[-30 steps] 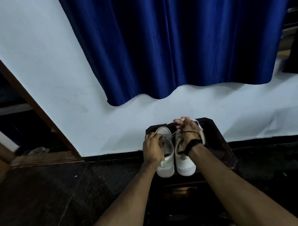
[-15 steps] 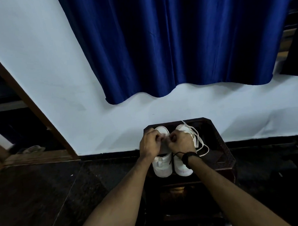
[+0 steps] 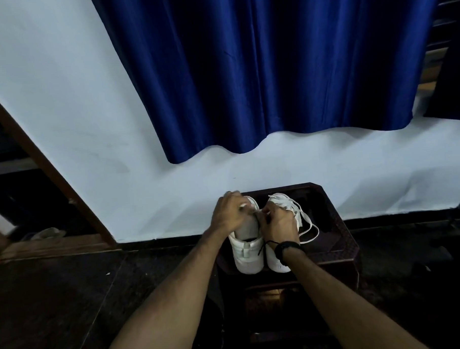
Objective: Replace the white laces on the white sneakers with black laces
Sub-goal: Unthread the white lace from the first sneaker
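while your hands work, two sneakers sit side by side on a dark stool.
your left hand and right hand curl over the left sneaker, grip unclear; white laces trail right; blue curtain, pale wall, dark floor.

White sneakers, blue curtain, dark stool.

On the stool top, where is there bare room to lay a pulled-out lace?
The dark stool shows a bare strip right of the right sneaker, out to its rim, partly crossed by the loose white lace. The middle is crowded: left sneaker, left hand and right hand fill it.
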`<state>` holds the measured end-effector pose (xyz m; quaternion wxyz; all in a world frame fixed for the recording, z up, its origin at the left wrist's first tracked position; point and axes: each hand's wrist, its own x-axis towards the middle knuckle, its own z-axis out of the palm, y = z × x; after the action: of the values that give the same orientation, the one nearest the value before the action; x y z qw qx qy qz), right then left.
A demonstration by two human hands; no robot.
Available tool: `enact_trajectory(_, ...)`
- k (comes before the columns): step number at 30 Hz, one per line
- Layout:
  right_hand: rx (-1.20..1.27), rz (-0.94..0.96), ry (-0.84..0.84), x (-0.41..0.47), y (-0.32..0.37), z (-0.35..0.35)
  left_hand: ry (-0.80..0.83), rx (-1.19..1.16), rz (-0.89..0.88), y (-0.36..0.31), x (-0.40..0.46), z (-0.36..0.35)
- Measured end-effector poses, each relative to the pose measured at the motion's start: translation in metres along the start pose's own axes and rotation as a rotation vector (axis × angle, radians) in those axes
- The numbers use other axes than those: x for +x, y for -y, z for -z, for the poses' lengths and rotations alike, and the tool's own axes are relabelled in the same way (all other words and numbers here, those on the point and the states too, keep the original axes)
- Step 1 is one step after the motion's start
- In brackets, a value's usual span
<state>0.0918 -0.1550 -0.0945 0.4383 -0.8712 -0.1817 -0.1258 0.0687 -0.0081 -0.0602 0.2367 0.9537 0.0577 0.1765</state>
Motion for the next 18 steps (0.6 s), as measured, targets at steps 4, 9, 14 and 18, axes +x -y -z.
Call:
enact_trajectory(4,-0.041,0.036,-0.018,-0.002,0.003,0.003,-0.573,-0.882,0.632,-0.007,0.008,0.018)
enact_trajectory(9,-0.060,0.018,0.006,-0.002,0.004,0.004,-0.392,-0.035,0.802,0.016,-0.007,0.016)
enact_trajectory(14,-0.053,-0.014,0.008,-0.001,0.005,0.003,0.023,0.304,-0.119,-0.006,0.002,-0.005)
enact_trajectory(18,-0.042,-0.018,0.005,-0.002,0.003,0.003,0.079,0.451,-0.225,-0.014,-0.004,-0.015)
